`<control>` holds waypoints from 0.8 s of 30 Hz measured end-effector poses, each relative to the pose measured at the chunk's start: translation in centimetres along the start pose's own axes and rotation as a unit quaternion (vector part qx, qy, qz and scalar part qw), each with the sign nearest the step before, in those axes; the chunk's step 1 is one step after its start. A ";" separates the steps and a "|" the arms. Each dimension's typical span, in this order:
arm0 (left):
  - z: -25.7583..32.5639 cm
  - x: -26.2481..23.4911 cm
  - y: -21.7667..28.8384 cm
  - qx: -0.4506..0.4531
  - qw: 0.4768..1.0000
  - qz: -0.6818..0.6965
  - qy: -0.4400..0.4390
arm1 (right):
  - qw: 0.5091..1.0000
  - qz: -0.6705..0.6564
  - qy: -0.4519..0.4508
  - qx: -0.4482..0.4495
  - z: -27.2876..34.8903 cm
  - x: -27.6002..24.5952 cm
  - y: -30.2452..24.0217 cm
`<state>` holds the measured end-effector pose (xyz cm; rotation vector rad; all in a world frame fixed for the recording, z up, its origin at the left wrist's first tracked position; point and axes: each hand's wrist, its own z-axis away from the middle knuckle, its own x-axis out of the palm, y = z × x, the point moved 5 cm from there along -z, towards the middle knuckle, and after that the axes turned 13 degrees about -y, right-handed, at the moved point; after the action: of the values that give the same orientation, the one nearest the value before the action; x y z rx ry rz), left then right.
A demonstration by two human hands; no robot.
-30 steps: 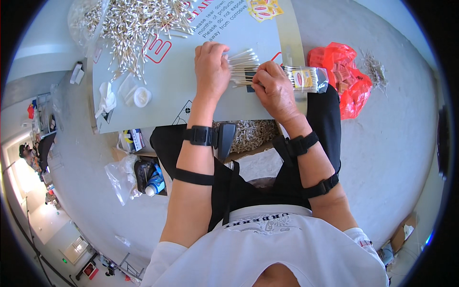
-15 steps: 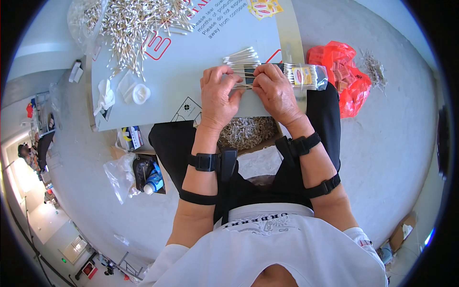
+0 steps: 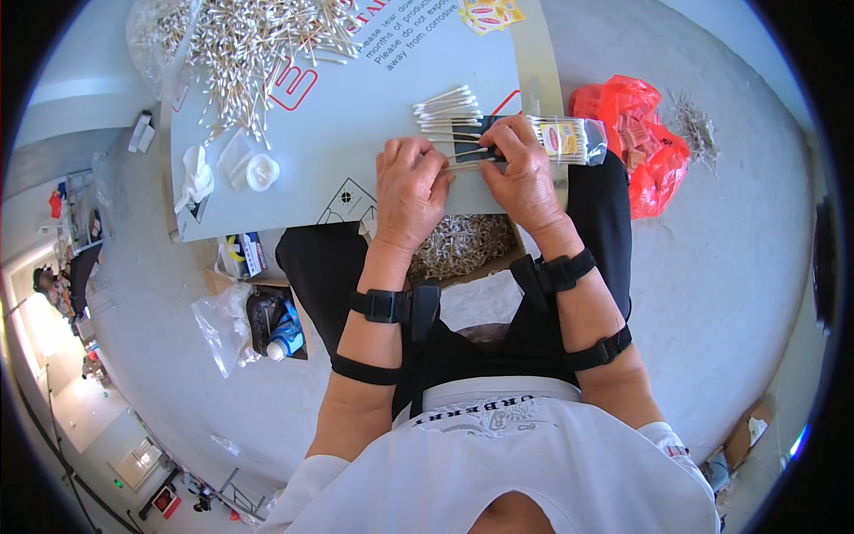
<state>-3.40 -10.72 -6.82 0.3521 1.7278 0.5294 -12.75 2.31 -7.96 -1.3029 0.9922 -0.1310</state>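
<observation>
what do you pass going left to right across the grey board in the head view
crumpled white glove → small round white cap → left hand → right hand → clear packet of cotton swabs → red plastic bag on the floor beyond the board's edge

Left hand (image 3: pixel 407 191): flat on the grey board (image 3: pixel 356 125), fingertips on a fanned bunch of cotton swabs (image 3: pixel 447 111).
Right hand (image 3: pixel 525 169): closed on the same bunch, beside a clear packet of swabs (image 3: pixel 565 140).
Far left of board: loose swab heap (image 3: pixel 240 40).
Near it: small white cap (image 3: pixel 262 172).
Right, on floor: red plastic bag (image 3: pixel 640 133).
</observation>
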 end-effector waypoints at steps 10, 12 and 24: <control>-3.2 1.7 -3.6 -0.072 0.935 0.300 0.176 | 0.966 -0.162 0.190 -0.064 -3.5 0.6 1.8; -4.7 1.7 -4.5 -0.073 0.879 0.412 0.230 | 0.961 -0.213 0.170 -0.053 -5.4 0.4 2.7; -5.3 -1.1 -4.0 -0.058 0.998 -0.035 0.019 | 0.993 0.099 0.039 -0.050 -5.7 0.4 0.6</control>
<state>-8.10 -15.50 -7.17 0.1996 1.7303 0.5855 -16.61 -1.89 -8.31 -1.2899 1.2026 0.0205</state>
